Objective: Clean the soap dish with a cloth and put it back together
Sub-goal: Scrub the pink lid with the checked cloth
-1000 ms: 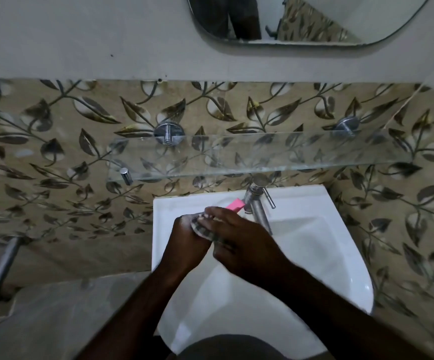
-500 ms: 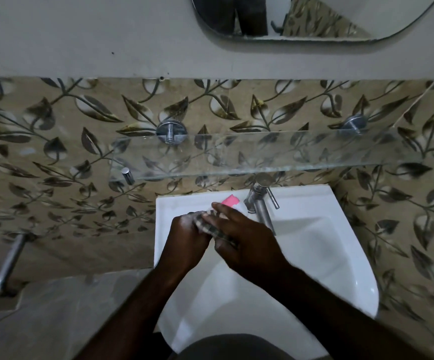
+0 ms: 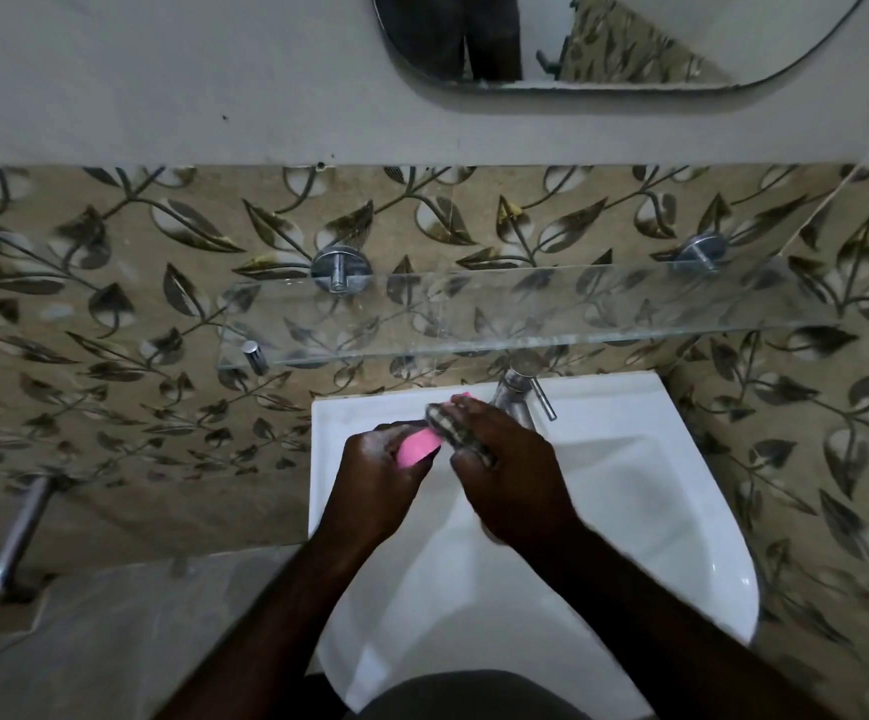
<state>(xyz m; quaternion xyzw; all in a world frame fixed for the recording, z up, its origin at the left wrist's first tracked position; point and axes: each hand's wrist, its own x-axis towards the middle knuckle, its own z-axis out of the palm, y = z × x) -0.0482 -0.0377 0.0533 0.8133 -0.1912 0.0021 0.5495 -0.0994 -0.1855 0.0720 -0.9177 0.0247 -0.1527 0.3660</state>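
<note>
Risk: I judge that the pink soap dish part (image 3: pixel 416 452) may slip from my left hand (image 3: pixel 370 475) and drop into the sink (image 3: pixel 629 511), because the fingers look soapy and wiping pushes sideways. The cloth (image 3: pixel 453 426) could also snag the tap (image 3: pixel 515 397) just beside it.

My left hand curls round the pink part, above the basin's rear. My right hand (image 3: pixel 510 470) pinches the bunched cloth against that part's upper end. A second pink piece (image 3: pixel 466 395) shows behind the right fingertips.

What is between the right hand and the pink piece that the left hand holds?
The cloth: the right hand grips it against the pink piece, seen in the head view.
</note>
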